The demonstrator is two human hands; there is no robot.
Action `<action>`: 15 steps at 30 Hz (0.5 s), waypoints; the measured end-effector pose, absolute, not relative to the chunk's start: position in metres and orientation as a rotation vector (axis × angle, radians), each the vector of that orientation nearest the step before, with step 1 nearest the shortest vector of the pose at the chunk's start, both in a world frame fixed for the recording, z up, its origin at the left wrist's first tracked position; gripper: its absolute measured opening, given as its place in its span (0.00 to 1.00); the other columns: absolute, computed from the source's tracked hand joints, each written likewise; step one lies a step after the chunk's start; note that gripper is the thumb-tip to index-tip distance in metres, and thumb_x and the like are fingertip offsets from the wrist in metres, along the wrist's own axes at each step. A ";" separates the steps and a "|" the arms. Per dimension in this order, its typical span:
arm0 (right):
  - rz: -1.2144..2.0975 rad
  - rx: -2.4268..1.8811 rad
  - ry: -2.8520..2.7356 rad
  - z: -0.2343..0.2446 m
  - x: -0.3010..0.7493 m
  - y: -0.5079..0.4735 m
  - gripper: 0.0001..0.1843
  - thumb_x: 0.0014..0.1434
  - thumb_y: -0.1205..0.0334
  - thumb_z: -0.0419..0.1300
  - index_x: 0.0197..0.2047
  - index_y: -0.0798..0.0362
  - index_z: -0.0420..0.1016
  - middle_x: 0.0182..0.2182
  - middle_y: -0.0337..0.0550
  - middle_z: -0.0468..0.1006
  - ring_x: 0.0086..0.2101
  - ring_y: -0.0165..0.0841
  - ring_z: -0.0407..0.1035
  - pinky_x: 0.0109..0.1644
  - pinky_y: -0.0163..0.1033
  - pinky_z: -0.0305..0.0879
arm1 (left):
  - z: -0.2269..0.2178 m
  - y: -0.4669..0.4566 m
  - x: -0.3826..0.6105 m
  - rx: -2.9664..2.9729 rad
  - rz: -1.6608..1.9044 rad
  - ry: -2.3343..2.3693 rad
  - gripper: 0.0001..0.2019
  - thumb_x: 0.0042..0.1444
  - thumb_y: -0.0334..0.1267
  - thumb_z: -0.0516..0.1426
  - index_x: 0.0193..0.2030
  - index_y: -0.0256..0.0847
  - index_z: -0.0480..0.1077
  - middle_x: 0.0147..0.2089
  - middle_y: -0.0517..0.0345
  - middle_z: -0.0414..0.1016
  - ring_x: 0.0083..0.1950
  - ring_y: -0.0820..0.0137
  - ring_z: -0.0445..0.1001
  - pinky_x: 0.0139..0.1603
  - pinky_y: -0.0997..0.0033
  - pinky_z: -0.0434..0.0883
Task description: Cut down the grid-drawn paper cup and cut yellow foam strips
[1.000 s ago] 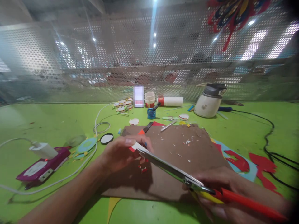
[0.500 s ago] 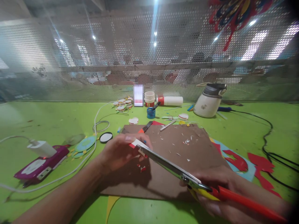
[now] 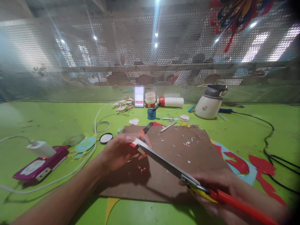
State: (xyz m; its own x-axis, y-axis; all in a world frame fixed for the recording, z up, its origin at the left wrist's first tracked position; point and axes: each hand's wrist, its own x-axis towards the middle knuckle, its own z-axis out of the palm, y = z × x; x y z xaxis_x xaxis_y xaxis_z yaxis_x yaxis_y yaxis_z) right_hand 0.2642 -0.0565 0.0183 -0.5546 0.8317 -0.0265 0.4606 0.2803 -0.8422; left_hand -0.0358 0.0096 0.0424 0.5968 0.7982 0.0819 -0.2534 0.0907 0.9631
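Observation:
My left hand (image 3: 119,151) pinches a small red and white paper piece (image 3: 138,144) above a brown cardboard sheet (image 3: 187,156). My right hand (image 3: 225,190) grips the red and yellow handles of long scissors (image 3: 168,167). The blades reach up and left, and their tips meet the paper piece between my left fingers. Small red and white paper scraps (image 3: 142,169) lie on the cardboard below the blades.
On the green table (image 3: 47,122) lie a purple device (image 3: 38,167) with a white charger and cable, round paper discs (image 3: 86,145), a blue pot (image 3: 151,114), a glue bottle (image 3: 171,102), a white kettle (image 3: 209,101), red paper cut-outs (image 3: 262,165) and black cables (image 3: 272,147). A perforated metal screen stands behind.
The scissors and my right hand have shifted slightly up and left, with the blades closing a little on the paper piece. My left hand has barely moved.

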 end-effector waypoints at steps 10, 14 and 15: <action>1.425 -1.162 -1.968 0.020 0.260 -0.055 0.16 0.58 0.66 0.61 0.48 0.52 0.84 0.30 0.42 0.81 0.28 0.31 0.71 0.28 0.29 0.66 | 0.039 0.011 -0.036 1.221 0.862 0.540 0.20 0.47 0.49 0.60 0.34 0.30 0.80 0.32 0.49 0.74 0.31 0.68 0.69 0.33 0.70 0.66; 1.452 -1.189 -1.909 0.017 0.263 -0.052 0.16 0.58 0.62 0.63 0.48 0.51 0.84 0.29 0.41 0.81 0.28 0.32 0.73 0.31 0.31 0.69 | 0.039 0.010 -0.036 1.191 0.881 0.537 0.19 0.49 0.48 0.59 0.35 0.32 0.80 0.30 0.49 0.75 0.30 0.67 0.69 0.32 0.69 0.65; 1.466 -1.176 -1.909 0.016 0.264 -0.052 0.15 0.59 0.61 0.62 0.47 0.51 0.84 0.30 0.42 0.81 0.29 0.32 0.74 0.32 0.32 0.70 | 0.039 0.010 -0.036 1.182 0.891 0.537 0.19 0.48 0.48 0.58 0.35 0.32 0.80 0.29 0.50 0.74 0.29 0.68 0.69 0.32 0.70 0.65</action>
State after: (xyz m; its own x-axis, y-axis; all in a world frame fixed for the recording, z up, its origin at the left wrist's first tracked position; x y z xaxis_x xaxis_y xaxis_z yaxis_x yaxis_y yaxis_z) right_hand 0.2643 -0.0522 0.0161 -0.5296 0.8371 -0.1371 0.3481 0.0671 -0.9350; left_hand -0.0356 0.0102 0.0391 0.5621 0.8226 0.0855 -0.3088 0.1129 0.9444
